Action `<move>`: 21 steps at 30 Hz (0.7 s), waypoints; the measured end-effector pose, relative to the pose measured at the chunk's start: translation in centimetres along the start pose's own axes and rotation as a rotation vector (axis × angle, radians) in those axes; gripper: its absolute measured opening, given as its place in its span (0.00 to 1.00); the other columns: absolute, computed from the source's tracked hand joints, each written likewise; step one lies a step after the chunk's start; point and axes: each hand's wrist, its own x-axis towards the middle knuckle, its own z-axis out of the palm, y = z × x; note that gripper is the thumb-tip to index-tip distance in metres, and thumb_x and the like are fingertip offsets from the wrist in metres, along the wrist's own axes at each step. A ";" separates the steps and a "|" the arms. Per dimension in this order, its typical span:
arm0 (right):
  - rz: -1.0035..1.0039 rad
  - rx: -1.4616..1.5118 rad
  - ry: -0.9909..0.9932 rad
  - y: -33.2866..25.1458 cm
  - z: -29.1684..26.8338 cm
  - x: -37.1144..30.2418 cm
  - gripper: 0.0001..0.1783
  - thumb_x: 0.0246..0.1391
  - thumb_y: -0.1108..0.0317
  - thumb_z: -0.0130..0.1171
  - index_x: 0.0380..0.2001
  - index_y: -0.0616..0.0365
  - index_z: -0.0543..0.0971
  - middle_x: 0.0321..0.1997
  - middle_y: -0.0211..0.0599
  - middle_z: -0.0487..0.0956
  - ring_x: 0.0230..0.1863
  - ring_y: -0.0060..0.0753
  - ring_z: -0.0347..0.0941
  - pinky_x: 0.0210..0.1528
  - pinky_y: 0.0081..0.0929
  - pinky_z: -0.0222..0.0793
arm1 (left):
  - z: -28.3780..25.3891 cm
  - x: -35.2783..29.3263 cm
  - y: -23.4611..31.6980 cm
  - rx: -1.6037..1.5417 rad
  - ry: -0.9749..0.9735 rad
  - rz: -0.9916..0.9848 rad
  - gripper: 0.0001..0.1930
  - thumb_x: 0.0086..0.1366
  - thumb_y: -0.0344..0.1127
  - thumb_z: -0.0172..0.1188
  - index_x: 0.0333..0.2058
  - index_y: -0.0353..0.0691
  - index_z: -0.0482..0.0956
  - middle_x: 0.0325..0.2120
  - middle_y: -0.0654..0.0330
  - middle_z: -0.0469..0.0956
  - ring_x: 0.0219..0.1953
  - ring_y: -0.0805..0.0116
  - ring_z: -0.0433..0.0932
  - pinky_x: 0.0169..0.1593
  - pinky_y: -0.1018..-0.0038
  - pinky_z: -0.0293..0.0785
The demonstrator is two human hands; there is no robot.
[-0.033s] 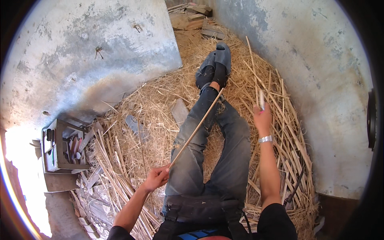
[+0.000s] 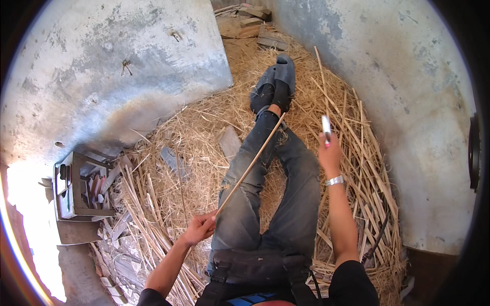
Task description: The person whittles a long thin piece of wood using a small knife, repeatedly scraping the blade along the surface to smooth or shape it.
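Note:
My left hand [image 2: 200, 227] is closed round the lower end of a thin, pale stick [image 2: 250, 166], perhaps a bamboo strip. The stick slants up over my left thigh, and its far tip rests near my shin. Off to the right of my legs, my right hand [image 2: 330, 155] grips a small knife [image 2: 325, 125] with a bright, shiny blade pointing away from me. A spot of pink shows by the fingers; the rest of the handle is hidden in the fist. Knife and stick are apart.
Long split strips [image 2: 367, 173] lie heaped on my right, and another bundle [image 2: 148, 219] lies on my left. Shavings [image 2: 204, 132] cover the floor around my crossed feet. A wooden box [image 2: 76, 188] with tools stands at left. Concrete walls [image 2: 408, 92] rise on both sides.
My right hand has shifted slightly left with the knife, and the blade now shows clear of the strips on the right. My left hand and the stick stay where they were.

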 end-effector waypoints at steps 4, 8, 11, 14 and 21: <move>-0.144 0.047 -0.312 -5.1 3.6 -3.2 0.22 0.73 0.53 0.51 0.30 0.58 0.80 0.20 0.49 0.78 0.22 0.61 0.74 0.25 0.52 0.67 | -0.8 -0.6 -1.0 0.013 0.006 0.042 0.25 0.82 0.41 0.49 0.71 0.37 0.66 0.19 0.75 0.57 0.19 0.84 0.55 0.23 0.81 0.54; -0.195 -0.032 -0.260 -5.9 6.5 -1.3 0.23 0.73 0.55 0.51 0.26 0.57 0.78 0.20 0.54 0.77 0.23 0.65 0.74 0.26 0.56 0.67 | -1.2 0.1 -1.6 0.144 0.047 0.110 0.24 0.82 0.38 0.51 0.71 0.38 0.68 0.18 0.75 0.59 0.20 0.84 0.57 0.24 0.81 0.55; -0.263 0.089 -0.249 -7.6 8.0 -3.1 0.20 0.71 0.55 0.54 0.27 0.56 0.79 0.20 0.54 0.77 0.24 0.65 0.76 0.26 0.55 0.70 | -0.9 0.5 -0.8 0.143 0.064 0.057 0.23 0.81 0.38 0.51 0.70 0.39 0.70 0.18 0.75 0.60 0.20 0.85 0.58 0.24 0.81 0.56; -0.400 0.215 -0.489 -9.6 7.6 -9.0 0.17 0.68 0.56 0.57 0.28 0.55 0.80 0.21 0.53 0.78 0.25 0.63 0.78 0.28 0.54 0.73 | 0.3 1.1 0.5 0.166 0.093 0.050 0.22 0.81 0.38 0.52 0.70 0.41 0.71 0.18 0.75 0.60 0.20 0.85 0.58 0.24 0.81 0.56; -0.267 0.058 -0.231 -8.0 8.3 -5.5 0.18 0.69 0.60 0.55 0.25 0.56 0.77 0.20 0.54 0.78 0.24 0.62 0.77 0.26 0.56 0.71 | -0.1 1.5 -0.1 0.120 0.052 0.054 0.23 0.81 0.38 0.52 0.70 0.41 0.70 0.20 0.75 0.61 0.20 0.85 0.58 0.24 0.81 0.55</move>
